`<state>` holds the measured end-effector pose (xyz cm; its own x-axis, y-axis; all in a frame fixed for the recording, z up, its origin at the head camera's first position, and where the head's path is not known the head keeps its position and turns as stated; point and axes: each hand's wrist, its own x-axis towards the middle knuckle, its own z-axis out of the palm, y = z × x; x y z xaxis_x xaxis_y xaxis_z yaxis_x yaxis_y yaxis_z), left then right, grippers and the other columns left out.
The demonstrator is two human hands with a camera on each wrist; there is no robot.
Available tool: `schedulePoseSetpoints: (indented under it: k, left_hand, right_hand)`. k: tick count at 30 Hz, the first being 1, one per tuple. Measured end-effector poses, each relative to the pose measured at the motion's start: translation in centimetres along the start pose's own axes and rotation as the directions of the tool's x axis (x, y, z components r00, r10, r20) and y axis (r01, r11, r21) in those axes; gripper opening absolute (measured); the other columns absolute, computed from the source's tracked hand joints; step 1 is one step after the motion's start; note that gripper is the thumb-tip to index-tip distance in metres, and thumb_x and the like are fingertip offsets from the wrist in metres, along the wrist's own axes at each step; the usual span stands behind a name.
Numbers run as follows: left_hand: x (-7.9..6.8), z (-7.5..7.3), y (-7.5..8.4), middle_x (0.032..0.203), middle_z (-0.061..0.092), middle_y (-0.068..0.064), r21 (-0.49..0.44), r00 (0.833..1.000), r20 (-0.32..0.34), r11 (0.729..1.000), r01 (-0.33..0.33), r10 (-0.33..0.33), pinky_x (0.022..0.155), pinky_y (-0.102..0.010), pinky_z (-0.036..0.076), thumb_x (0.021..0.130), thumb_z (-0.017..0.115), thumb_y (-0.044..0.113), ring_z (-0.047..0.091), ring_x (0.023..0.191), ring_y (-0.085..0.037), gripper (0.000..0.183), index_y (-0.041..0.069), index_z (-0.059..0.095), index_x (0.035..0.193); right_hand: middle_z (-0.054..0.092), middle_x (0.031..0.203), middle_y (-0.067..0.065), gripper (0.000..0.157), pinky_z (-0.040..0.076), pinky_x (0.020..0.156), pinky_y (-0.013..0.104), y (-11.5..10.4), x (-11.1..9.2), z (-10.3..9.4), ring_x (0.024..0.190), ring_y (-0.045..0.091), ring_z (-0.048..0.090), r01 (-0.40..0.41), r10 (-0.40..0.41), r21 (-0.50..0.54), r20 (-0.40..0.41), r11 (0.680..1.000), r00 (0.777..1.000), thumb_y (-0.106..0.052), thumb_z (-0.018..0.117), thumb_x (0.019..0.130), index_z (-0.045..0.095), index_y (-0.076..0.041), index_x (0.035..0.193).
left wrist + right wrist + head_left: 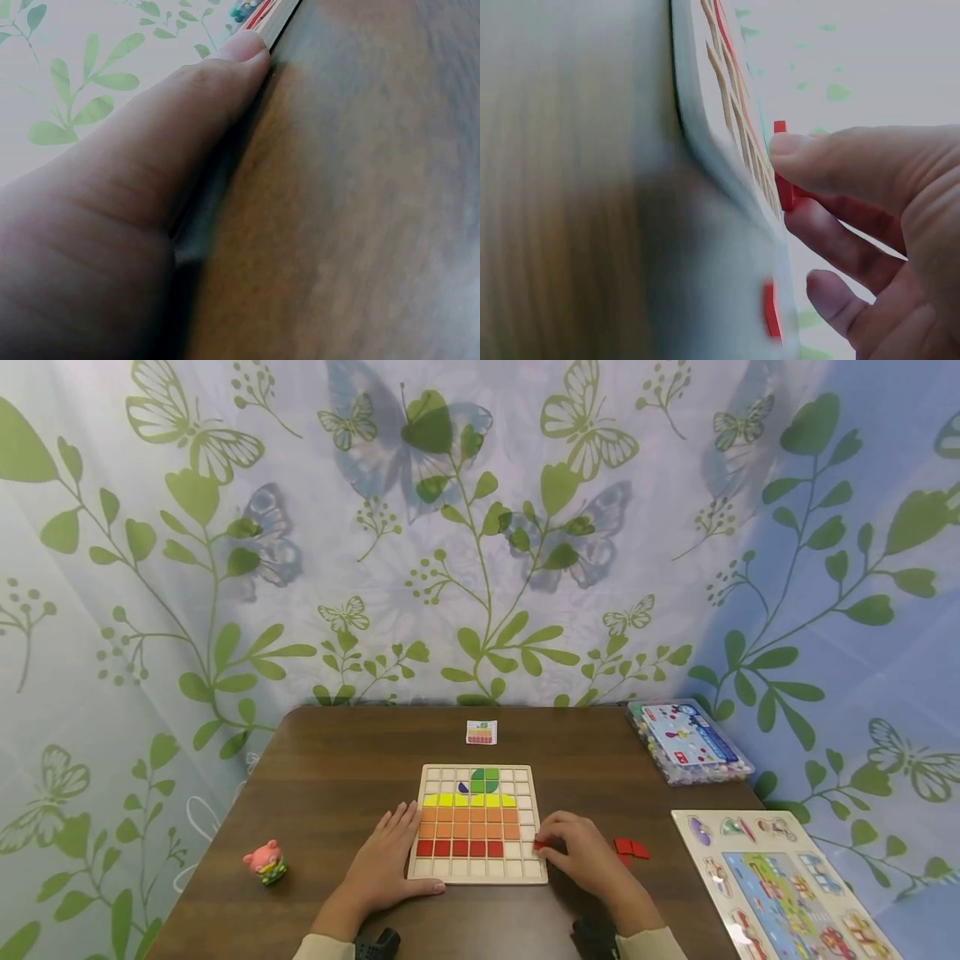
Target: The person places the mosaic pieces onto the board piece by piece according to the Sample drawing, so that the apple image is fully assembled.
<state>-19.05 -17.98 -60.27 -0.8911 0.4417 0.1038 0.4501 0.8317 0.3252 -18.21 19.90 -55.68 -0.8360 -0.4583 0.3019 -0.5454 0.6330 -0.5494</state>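
A wooden grid board (pixel 480 870) lies on the table with rows of yellow, orange and red pieces, plus a green and purple shape near its top. My left hand (pixel 380 860) rests at its lower left corner, fingers straight along the left edge and thumb at the front edge. Between thumb and fingers my right hand (pixel 581 852) pinches a small red tile (pixel 781 176) at the board's right edge, near the red row. Several loose red tiles (pixel 637 850) lie on the table just right of that hand.
A small picture card (pixel 482 732) lies behind the board. At the back right is a clear box of beads (pixel 690 739), with a wooden picture puzzle (pixel 701 839) in front of it. A pink figurine (pixel 266 862) stands on the left of the table (pixel 337 777).
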Motion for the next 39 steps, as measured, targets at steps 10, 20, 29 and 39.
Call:
schedulePoseSetpoints:
  k: [10, 20, 29, 39]
  left_hand:
    - [0.0, -0.5, 0.3, 0.170, 0.026, -0.013, -0.021, 1.000, 0.017, 1.000, -0.003, 0.004, 0.126, -0.050, 0.014, 0.074, 0.057, 0.096, 0.018, 0.158, -0.029, 0.132, 0.003, 0.032, 0.165]
    - [0.1, -0.6, 0.2, 0.170, 0.028, -0.013, -0.016, 1.000, -0.004, 1.000, -0.006, 0.006, 0.126, -0.051, 0.016, 0.074, 0.058, 0.095, 0.019, 0.157, -0.029, 0.132, 0.002, 0.033, 0.164]
    - [0.1, -0.5, 0.1, 0.170, 0.027, -0.013, -0.014, 1.000, -0.001, 1.000, -0.008, 0.008, 0.126, -0.051, 0.015, 0.075, 0.057, 0.096, 0.019, 0.158, -0.030, 0.132, 0.002, 0.032, 0.165]
    - [0.0, -0.2, 0.1, 0.170, 0.028, -0.014, -0.008, 1.000, -0.012, 1.000, -0.014, 0.014, 0.126, -0.051, 0.016, 0.076, 0.057, 0.095, 0.020, 0.157, -0.030, 0.130, 0.002, 0.034, 0.164]
  right_hand:
    - [0.070, 0.100, -0.008, 0.010, 0.060, 0.087, 0.037, -2.0, 2.4, 3.1, 0.097, 0.014, 0.066, 0.063, -0.062, -0.026, 0.041, 0.998, 0.997, -0.002, 0.087, 0.086, 0.083, -0.009, 0.091]
    - [0.074, 0.101, -0.004, 0.010, 0.057, 0.089, 0.043, -2.7, 2.5, 3.0, 0.098, 0.017, 0.068, 0.147, -0.140, -0.130, 0.062, 0.980, 0.988, 0.001, 0.085, 0.086, 0.085, -0.007, 0.091]
    - [0.074, 0.097, -0.003, 0.011, 0.056, 0.082, 0.041, -3.1, 2.3, 2.5, 0.095, 0.018, 0.066, 0.100, -0.090, -0.192, 0.061, 0.976, 0.994, 0.001, 0.086, 0.085, 0.084, -0.009, 0.087]
    - [0.065, 0.090, 0.008, 0.012, 0.059, 0.076, 0.048, -1.7, 1.3, 0.4, 0.083, 0.028, 0.063, -0.408, 0.342, -0.146, -0.340, 0.901, 0.876, -0.007, 0.085, 0.088, 0.080, -0.003, 0.097]
